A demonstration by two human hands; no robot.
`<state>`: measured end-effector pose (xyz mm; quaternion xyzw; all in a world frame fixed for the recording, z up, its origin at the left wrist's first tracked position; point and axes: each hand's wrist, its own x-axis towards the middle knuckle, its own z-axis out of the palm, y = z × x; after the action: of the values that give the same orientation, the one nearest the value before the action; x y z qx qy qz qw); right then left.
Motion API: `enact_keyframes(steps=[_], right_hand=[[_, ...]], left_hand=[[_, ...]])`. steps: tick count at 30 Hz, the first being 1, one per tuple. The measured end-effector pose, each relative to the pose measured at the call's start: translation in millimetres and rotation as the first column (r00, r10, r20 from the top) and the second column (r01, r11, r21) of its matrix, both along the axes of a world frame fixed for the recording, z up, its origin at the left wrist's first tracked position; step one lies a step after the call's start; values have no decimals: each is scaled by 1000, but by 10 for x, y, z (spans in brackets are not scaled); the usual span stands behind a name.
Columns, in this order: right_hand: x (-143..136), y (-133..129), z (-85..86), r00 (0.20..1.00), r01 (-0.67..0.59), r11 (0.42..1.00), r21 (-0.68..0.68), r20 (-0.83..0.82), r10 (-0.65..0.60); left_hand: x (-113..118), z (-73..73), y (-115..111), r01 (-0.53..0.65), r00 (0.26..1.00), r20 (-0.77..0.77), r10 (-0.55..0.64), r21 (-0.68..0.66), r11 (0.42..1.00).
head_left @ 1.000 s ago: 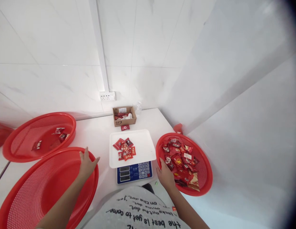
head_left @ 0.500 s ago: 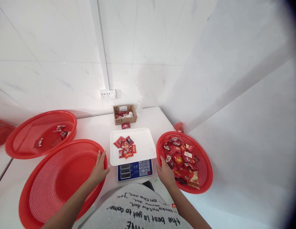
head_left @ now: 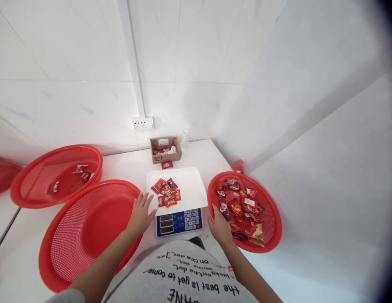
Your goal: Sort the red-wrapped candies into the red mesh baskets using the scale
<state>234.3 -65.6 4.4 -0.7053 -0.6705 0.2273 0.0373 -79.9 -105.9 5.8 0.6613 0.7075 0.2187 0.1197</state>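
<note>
Our left hand [head_left: 140, 213] spreads its fingers at the left basket's [head_left: 66, 248] rim; contact we cannot tell. Our right hand [head_left: 220, 226] grips the filled basket [head_left: 273, 216] to its right: probably light, springy plastic weighted by slippery packets [head_left: 236, 208], best held by its rim.

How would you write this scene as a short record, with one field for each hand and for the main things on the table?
Left hand: open, at the near left basket and the tray; contact unclear
Right hand: gripping the left rim of the right basket
Right basket contents: many wrapped packets, mostly red
Scale: carries the white tray with a small red pile; reading not legible
Far left basket: a few packets
Cardboard box: behind the tray, packets inside
</note>
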Motion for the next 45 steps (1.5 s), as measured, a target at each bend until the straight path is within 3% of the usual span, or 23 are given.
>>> enact_keyframes(steps=[6, 12, 18, 27, 31, 36, 40, 45], right_hand=[[-3, -3, 12, 1000, 1, 1000, 2, 7, -1], [1, 0, 4, 1000, 4, 1000, 0, 12, -4], [9, -5, -17, 1000, -7, 1000, 20, 6, 7], [26, 5, -48, 1000, -19, 999, 27, 3, 19], [29, 1, -61, 1000, -13, 999, 31, -3, 14], [22, 4, -39, 1000, -9, 1000, 20, -11, 9], [15, 10, 0, 1000, -15, 1000, -1, 1, 15], [13, 13, 7, 1000, -14, 1000, -17, 3, 14]], left_hand=[[322, 159, 272, 215, 976, -32, -217, -74, 974], [443, 114, 412, 224, 964, -95, -249, -219, 950], [405, 138, 434, 195, 979, -12, -205, -260, 946], [165, 296, 401, 72, 981, 188, -36, -190, 979], [-106, 469, 279, -46, 980, 185, 79, -176, 983], [-504, 620, 70, -209, 971, 76, 228, -207, 956], [-662, 550, -16, -246, 968, -2, 253, -243, 938], [-455, 348, 157, -142, 990, -30, 141, -33, 989]])
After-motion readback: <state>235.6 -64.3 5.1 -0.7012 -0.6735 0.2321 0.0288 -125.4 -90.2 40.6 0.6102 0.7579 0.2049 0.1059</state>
